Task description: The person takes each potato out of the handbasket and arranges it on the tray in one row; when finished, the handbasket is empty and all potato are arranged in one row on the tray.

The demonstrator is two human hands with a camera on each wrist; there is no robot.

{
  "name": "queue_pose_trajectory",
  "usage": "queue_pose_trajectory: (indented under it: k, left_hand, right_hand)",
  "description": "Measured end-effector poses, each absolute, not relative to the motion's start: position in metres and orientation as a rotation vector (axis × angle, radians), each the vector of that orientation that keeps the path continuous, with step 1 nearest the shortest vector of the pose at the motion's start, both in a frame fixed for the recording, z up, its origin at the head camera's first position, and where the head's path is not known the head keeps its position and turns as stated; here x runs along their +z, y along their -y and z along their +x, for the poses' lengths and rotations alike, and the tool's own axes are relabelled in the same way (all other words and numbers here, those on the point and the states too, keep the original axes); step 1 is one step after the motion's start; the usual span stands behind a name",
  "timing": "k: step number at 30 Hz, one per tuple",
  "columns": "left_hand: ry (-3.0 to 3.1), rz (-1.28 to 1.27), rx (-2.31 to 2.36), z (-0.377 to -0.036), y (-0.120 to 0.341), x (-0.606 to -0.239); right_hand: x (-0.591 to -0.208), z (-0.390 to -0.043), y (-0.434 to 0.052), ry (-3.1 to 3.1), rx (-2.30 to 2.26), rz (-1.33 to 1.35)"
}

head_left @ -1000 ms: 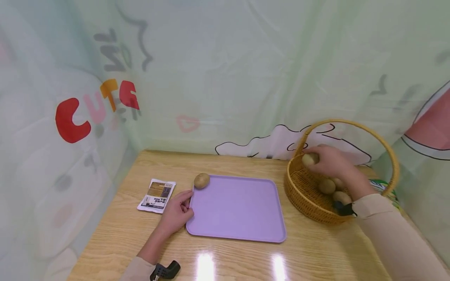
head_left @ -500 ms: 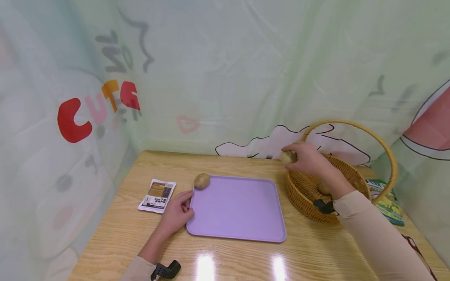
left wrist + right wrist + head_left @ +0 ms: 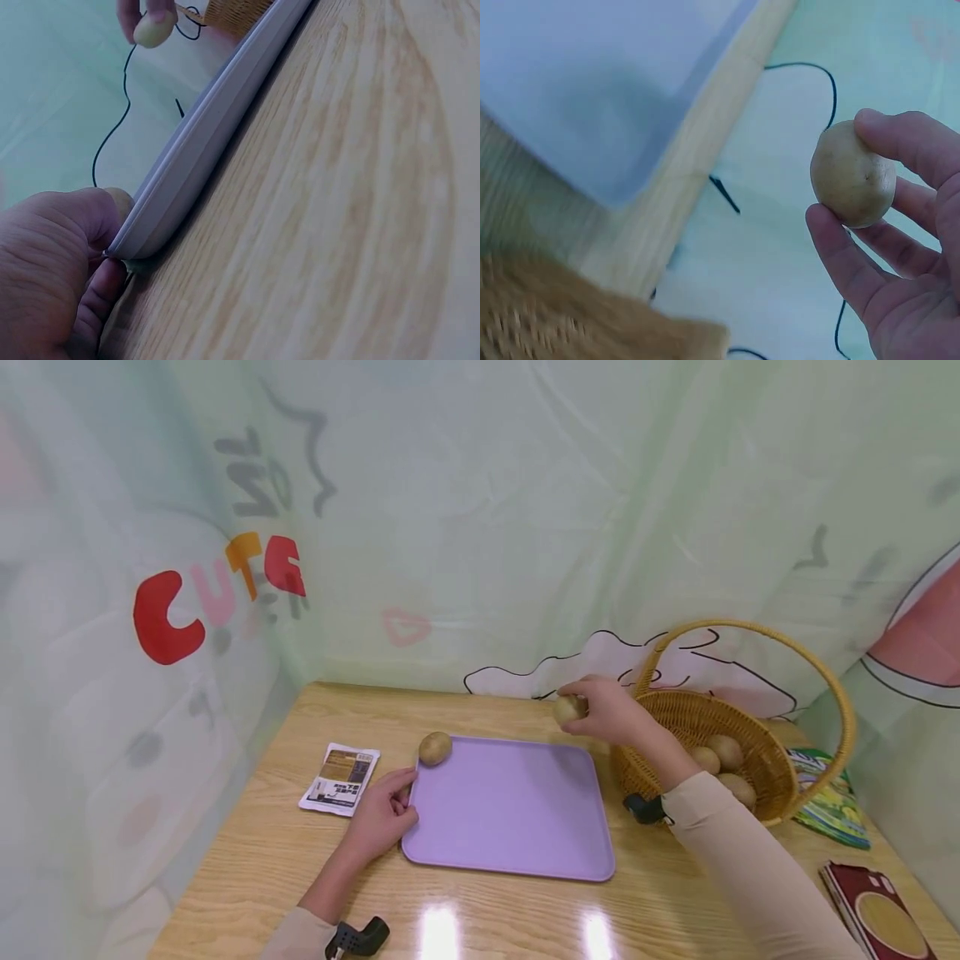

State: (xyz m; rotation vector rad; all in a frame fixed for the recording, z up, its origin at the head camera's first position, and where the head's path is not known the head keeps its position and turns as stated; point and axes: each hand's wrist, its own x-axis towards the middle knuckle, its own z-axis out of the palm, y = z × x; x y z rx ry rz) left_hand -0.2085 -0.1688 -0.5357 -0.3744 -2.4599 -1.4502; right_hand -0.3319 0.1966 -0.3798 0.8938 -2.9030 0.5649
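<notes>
Your wicker basket [image 3: 757, 777] on the right holds three potatoes [image 3: 723, 750]; the purple tray [image 3: 510, 810] carries one potato [image 3: 435, 747] at its far left corner. Your right hand [image 3: 611, 710] pinches a small potato [image 3: 570, 707] in curled fingertips, now clear of the basket and above the tray's far right corner. Your left hand [image 3: 382, 814] still grips the tray's left edge.

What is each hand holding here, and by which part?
The right hand pinches a potato by its sides, thumb against fingertips, above the tray's far right corner. The left hand grips the purple tray at its left rim.
</notes>
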Motion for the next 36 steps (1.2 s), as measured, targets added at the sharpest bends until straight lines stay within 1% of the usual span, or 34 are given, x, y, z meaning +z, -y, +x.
queue_pose_trajectory:
  k: [5, 12, 21, 31, 36]
  left_hand:
    - [2.460, -0.361, -1.451, -0.206, 0.167, -0.533]
    - [2.454, -0.361, -1.466, -0.207, 0.167, -0.533]
    - [2.452, -0.370, -1.461, -0.207, 0.168, -0.533]
    - [2.447, -0.382, -1.460, -0.209, 0.169, -0.535]
    - [2.450, -0.384, -1.458, -0.208, 0.168, -0.533]
  right_hand:
    - [-0.391, -0.332, -0.181, 2.885, 0.566, 0.921]
    - [-0.411, -0.333, -0.159, 2.867, 0.695, 0.981]
    - [-0.433, -0.332, -0.131, 2.878, 0.736, 0.992]
    - [-0.455, -0.323, -0.096, 2.948, 0.901, 0.919]
    - [-0.463, -0.319, -0.079, 2.982, 0.884, 0.852]
